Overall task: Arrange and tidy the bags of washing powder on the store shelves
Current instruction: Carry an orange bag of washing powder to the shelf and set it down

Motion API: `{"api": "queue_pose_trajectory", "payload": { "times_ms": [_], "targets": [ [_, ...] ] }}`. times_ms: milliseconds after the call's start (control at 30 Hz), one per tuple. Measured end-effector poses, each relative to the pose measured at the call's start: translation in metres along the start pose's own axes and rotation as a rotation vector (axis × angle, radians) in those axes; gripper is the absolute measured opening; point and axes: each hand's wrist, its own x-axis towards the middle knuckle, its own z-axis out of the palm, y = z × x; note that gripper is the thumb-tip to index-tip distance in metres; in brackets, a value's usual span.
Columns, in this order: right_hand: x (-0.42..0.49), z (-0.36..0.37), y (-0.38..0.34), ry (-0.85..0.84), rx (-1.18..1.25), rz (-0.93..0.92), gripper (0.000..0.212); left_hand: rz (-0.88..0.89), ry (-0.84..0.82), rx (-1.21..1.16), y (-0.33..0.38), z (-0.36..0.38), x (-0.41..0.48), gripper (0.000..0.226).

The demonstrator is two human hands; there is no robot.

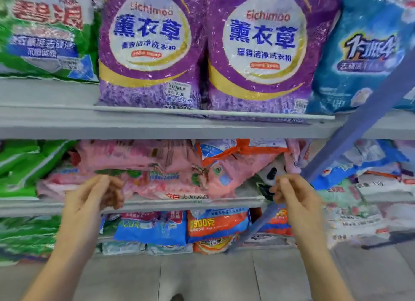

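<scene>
Approach step: pink plastic washing-powder bags (143, 166) lie slumped on grey middle shelf (179, 203); left hand (94, 202), right hand (292, 195) curled at its edge, can't tell if either grip holds anything. Next: grab, stand upright

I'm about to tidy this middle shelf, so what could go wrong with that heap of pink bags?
The pink bags lie in a loose heap up to the middle shelf's front edge; pulling one could drag others to the floor. The purple bags stand at the upper shelf's edge, so a knock might tip them forward.
</scene>
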Motion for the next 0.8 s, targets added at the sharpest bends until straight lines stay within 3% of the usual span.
{"api": "queue_pose_trajectory", "payload": {
  "times_ms": [33,133,233,367,567,800],
  "targets": [
    [0.013,0.005,0.0,-0.062,-0.074,-0.053,0.005,-0.003,0.036,0.001,-0.001,0.007,-0.003,0.033],
    [0.051,0.027,0.003,-0.193,-0.406,-0.262,0.035,-0.014,0.088,-0.005,-0.002,0.025,-0.013,0.032],
    [0.086,0.058,0.01,-0.23,-0.86,-0.642,0.053,-0.009,0.139,0.045,-0.005,0.037,-0.02,0.037],
    [0.105,0.094,0.021,-0.575,-1.212,-0.703,0.079,-0.017,0.159,0.087,-0.003,0.046,-0.029,0.033],
    [0.113,0.104,0.033,-0.447,-1.15,-0.684,0.062,-0.011,0.172,0.077,0.004,0.043,-0.031,0.048],
    [0.088,0.08,0.017,-0.225,-0.538,-0.529,0.048,-0.088,0.128,0.063,-0.004,0.044,-0.025,0.033]
  ]
}}
